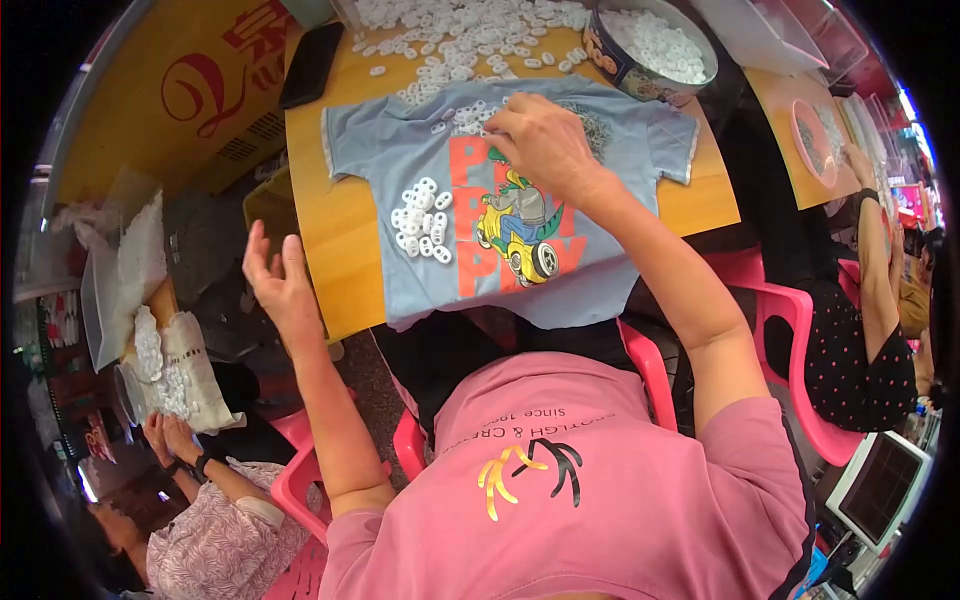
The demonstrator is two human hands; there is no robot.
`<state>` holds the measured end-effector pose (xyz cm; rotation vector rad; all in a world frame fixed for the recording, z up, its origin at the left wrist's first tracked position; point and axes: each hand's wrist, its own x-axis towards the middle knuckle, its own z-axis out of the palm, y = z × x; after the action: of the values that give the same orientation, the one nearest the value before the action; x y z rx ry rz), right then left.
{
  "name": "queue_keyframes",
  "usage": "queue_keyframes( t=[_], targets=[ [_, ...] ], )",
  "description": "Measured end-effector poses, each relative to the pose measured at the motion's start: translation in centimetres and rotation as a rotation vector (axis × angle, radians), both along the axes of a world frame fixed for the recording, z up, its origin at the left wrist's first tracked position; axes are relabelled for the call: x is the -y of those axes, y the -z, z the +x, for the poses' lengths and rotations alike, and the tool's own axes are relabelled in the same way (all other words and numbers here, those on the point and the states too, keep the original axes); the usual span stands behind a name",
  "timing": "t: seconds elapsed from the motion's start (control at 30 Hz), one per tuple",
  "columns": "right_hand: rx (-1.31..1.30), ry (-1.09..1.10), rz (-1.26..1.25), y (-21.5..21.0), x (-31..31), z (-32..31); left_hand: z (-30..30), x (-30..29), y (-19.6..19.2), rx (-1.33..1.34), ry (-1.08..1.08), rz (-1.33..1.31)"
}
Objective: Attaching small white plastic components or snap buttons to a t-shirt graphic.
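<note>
A grey-blue T-shirt (pixel 425 290) with orange letters and a cartoon figure on a yellow scooter is spread over the wooden table. My right hand (pixel 545 145) reaches over its upper part, fingers bent together at a small heap of white oval plastic pieces (pixel 465 122). What its fingertips hold, if anything, is hidden. Just beyond that hand, partly covered by it, lies a pile of small silvery pieces (pixel 597 135). Another cluster of the white ovals (pixel 422 220), each with slots, rests on the shirt's left side. My left hand (pixel 285 290) is open, raised beside the table's left edge, holding nothing.
Many loose white pieces (pixel 450 45) cover the table's far side, near a round tin (pixel 640 80) full of them. A black phone (pixel 312 65) lies at the far left corner. People work at left and right, beside pink chairs (pixel 800 330).
</note>
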<state>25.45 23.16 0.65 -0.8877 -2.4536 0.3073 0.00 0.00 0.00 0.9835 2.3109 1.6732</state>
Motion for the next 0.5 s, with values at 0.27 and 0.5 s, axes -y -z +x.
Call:
queue_keyframes(
  t=[0.27,0.5],
  targets=[
    [0.092,-0.032,0.113,-0.5,-1.2,-0.7,7.2,-2.3,-1.5,0.053,0.248,0.12],
    [-0.239,-0.092,-0.785,-3.1,2.8,2.5,13.3,-4.4,-1.8,0.492,0.586,0.153]
  ],
)
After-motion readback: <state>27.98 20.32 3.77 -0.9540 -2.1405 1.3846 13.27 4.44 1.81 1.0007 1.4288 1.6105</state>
